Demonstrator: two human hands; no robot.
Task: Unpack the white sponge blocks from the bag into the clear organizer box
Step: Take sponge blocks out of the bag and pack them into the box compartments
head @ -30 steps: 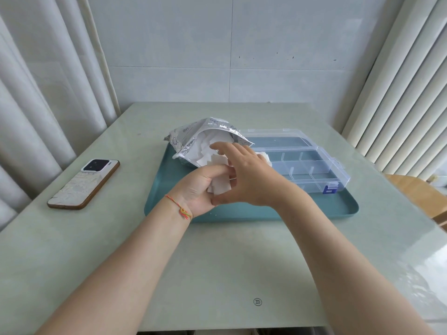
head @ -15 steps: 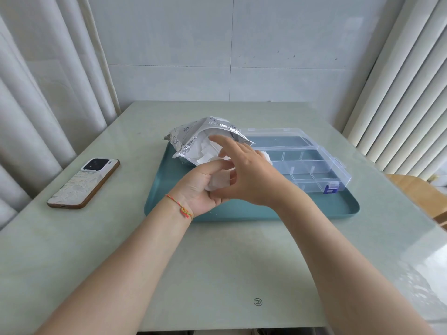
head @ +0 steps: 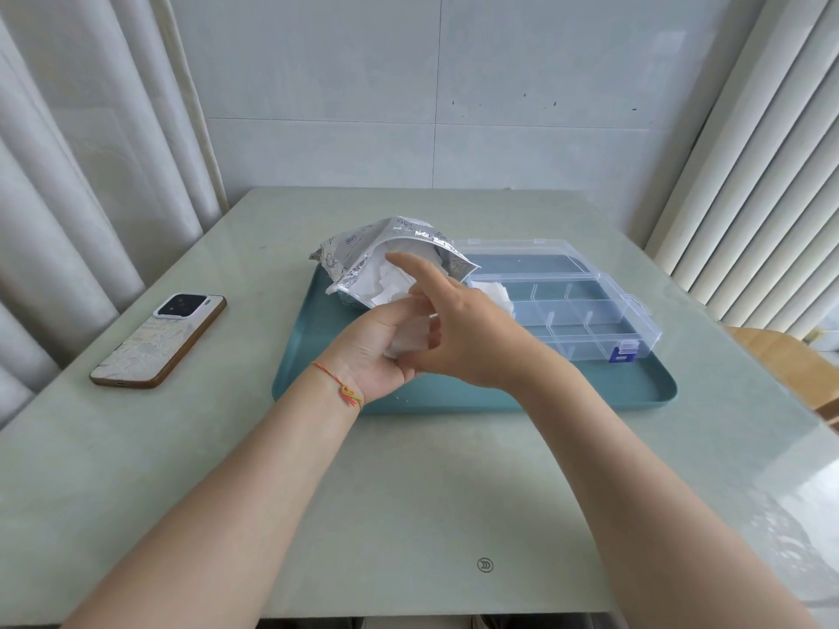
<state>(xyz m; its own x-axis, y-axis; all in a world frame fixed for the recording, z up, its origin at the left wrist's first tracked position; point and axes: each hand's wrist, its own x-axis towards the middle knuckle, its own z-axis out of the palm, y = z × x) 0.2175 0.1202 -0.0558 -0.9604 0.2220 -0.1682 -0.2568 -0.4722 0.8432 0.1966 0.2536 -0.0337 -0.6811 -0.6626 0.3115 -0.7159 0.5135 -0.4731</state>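
Cupping a small stack of white sponge blocks in the left hand, fingers curled round them, probably to free the right hand, which pinches at the stack with forefinger straight, seemingly peeling one off; held over the teal tray on the desk, between the open foil bag and the clear organizer box, lid back, one block apparently already in its near-left compartment

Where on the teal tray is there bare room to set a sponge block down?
The bare patch is the teal plastic tray's front strip, between the clear plastic organizer box and the near rim. The far left corner is crowded by the crinkled silver foil bag, with both hands in front of it, left and right.
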